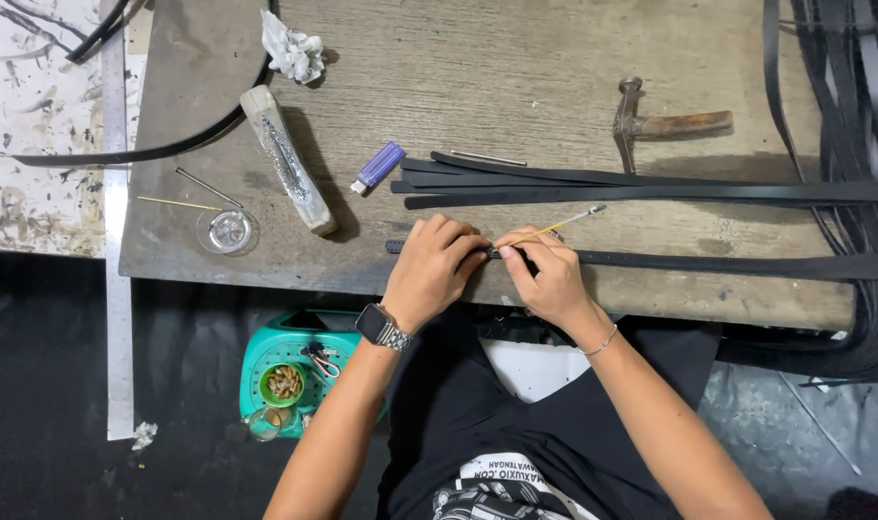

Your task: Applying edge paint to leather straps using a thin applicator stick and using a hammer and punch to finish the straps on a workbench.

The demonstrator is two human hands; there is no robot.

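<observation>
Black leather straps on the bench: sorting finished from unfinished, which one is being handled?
The lone black strap nearest the bench edge, under both hands; the others lie bundled behind it.

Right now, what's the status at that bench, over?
Left hand pressing the black strap flat. Right hand pinching a thin brush at the strap. Loose straps and hammer lie beyond, apart.

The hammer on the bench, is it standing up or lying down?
Lying down. The hammer rests flat on the wooden bench, its wooden handle pointing right, apart from both hands.
</observation>
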